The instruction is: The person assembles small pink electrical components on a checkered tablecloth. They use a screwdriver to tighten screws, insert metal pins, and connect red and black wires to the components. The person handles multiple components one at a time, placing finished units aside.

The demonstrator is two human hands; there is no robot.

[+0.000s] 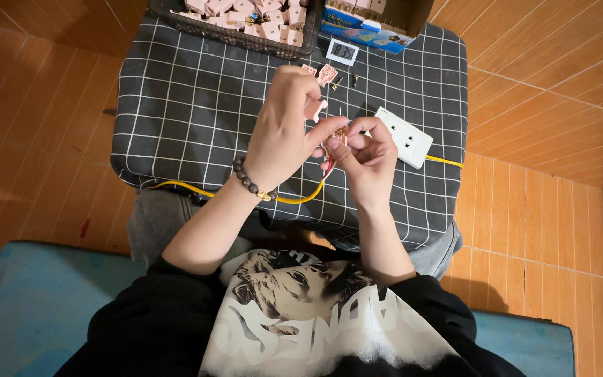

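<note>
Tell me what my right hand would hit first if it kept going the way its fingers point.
Probably the left hand: the right hand's fingers point leftward at it, already meeting around the small pink part.

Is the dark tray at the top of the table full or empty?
Full as far as visible: the dark tray holds many pink parts piled together; its far side is cut off by the frame.
</note>
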